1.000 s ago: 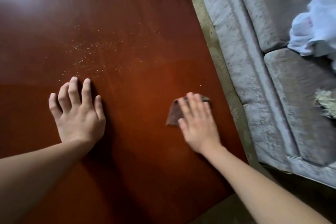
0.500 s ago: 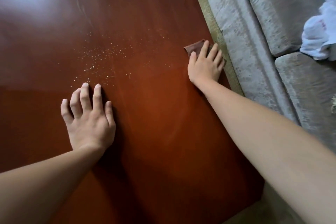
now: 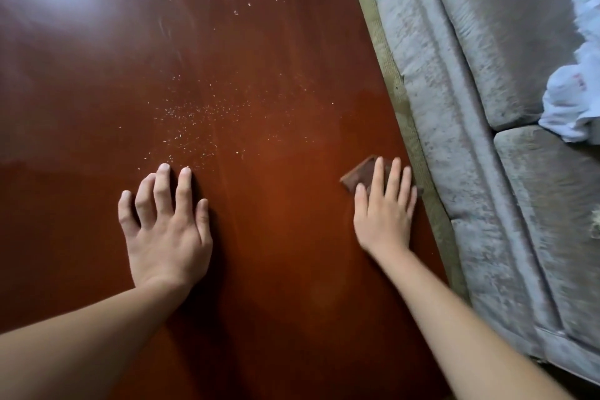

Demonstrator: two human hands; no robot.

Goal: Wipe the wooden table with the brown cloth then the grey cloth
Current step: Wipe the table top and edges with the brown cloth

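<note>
Right hand flat, fingers straight, pressing brown cloth onto wooden surface near its right edge. Cloth mostly under fingers, corner showing left of them. Left hand flat on surface, fingers spread, holding nothing. Pale crumbs scattered just beyond left fingertips. Grey sofa beside right edge, white fabric on its cushions.

Glossy wooden table, pale crumbs (scattered), brown cloth near right edge
</note>
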